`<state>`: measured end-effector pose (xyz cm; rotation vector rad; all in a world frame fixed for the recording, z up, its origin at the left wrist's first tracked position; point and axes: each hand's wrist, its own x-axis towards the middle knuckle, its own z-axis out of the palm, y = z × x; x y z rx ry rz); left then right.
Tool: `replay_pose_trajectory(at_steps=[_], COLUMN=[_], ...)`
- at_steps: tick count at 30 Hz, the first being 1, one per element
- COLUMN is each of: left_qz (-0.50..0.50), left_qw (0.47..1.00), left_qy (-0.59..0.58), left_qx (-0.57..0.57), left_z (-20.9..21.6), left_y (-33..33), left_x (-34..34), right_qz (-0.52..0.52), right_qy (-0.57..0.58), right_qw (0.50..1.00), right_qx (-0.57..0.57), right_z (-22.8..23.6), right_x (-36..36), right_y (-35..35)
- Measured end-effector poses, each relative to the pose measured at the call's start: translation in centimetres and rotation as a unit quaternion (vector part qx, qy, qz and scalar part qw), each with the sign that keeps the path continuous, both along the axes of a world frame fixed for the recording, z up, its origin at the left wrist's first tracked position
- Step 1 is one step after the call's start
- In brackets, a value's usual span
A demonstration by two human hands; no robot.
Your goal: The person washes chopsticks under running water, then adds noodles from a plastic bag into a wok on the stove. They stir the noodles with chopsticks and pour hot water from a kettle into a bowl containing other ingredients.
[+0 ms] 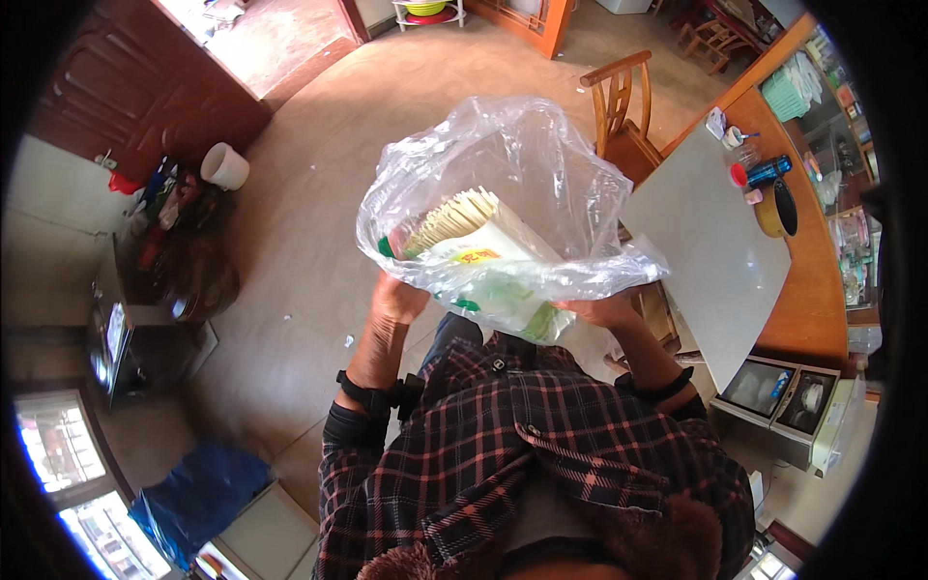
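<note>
A large clear plastic bag [570, 179] hangs in front of my chest, its mouth gaping upward. Inside it lies a bundle of pale thin sticks, like dried noodles [449, 220], partly wrapped in a white packet [503, 242]. Some green shows through the lower part of the bag; I cannot make out what it is. My left hand [398, 300] grips the bag's left side from below, fingers mostly hidden by the plastic. On the opposite side my right hand [604, 307] is closed on the bag beneath its folded rim.
To the right stands a table with a grey top [710, 246], bearing a blue bottle [769, 171] and a yellow container [770, 215]. Behind it is a wooden chair [623, 111]. A white bucket [225, 166] stands at left, near a brown door [145, 87].
</note>
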<state>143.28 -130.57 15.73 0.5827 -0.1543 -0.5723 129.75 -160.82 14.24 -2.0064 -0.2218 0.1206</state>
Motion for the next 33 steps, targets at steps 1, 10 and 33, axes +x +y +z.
replay_pose_trajectory(at_steps=[1, 10, 33], left_qz=[-0.011, -0.056, -0.219], left_qw=[0.999, 0.957, 0.746], left_qy=[0.037, -0.210, -0.485], left_qx=[0.011, 0.193, 0.400], left_z=[0.2, 4.1, 14.1], left_y=[0.0, -6.6, -38.1], left_x=[3.8, 26.1, 61.8], right_qz=[-0.013, -0.117, -0.235], right_qy=[0.019, 0.243, 0.128], right_qw=[1.000, 0.808, 0.955], right_qx=[0.005, 0.523, 0.127], right_z=[-0.7, -1.8, -7.0], right_x=[1.4, 15.3, 52.4], right_y=[-0.6, -6.8, -31.3])
